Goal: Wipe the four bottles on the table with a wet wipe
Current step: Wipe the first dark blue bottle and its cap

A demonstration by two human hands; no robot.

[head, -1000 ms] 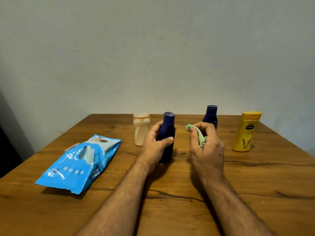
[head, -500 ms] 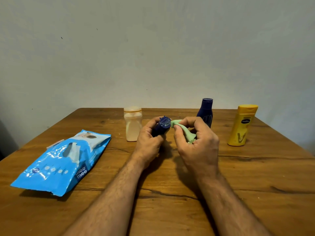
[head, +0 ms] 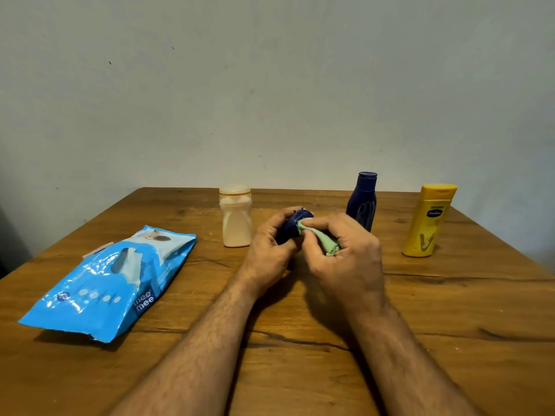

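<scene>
My left hand (head: 265, 250) grips a dark blue bottle (head: 289, 228), tilted with its cap toward me and mostly hidden by my fingers. In my right hand (head: 345, 256) is a pale green wet wipe (head: 322, 240), pressed against the cap end of that bottle. Three more bottles stand upright on the wooden table (head: 450, 310): a cream one (head: 236, 219) at the back left, a second dark blue one (head: 362, 201) behind my right hand, and a yellow one (head: 428, 220) at the back right.
A blue pack of wet wipes (head: 108, 283) lies flat on the left of the table, its flap open. A plain grey wall rises behind the table's far edge.
The bottle stood upright in my left hand a second ago; it has been lifted and tilted toward me. My right hand has brought the wipe onto its cap.
</scene>
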